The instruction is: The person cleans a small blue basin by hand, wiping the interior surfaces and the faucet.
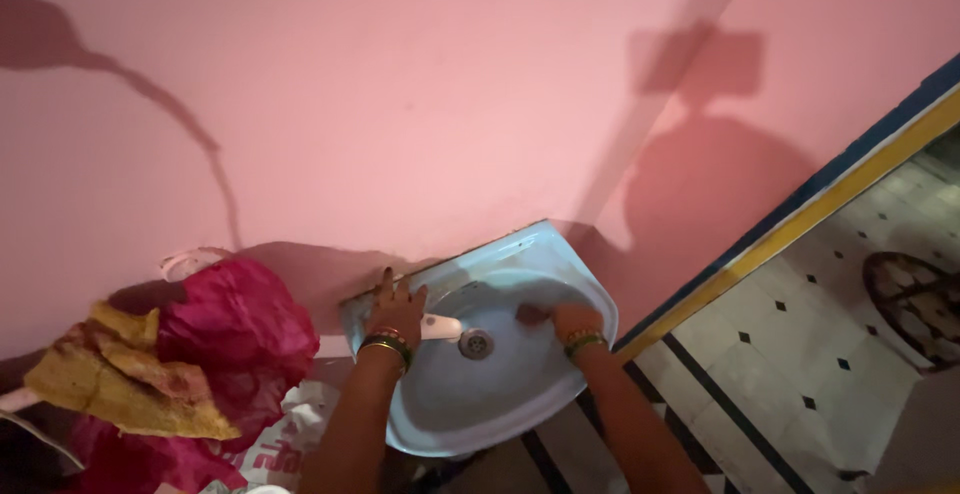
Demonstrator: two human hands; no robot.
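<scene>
Against a pink wall [400,104], a pale blue wash basin [470,404] is mounted, its back rim pressed by the flat, open left hand [397,306], while a small scrubbing pad [532,314], just right of the drain [476,343], is gripped under the closed right hand [572,320].

We've got a plain pink wall [400,104] with hard shadows thrown across it. A blue and yellow band [830,189] runs along its base, and the floor [800,354] is white tile with small black diamonds and dark lines.
</scene>
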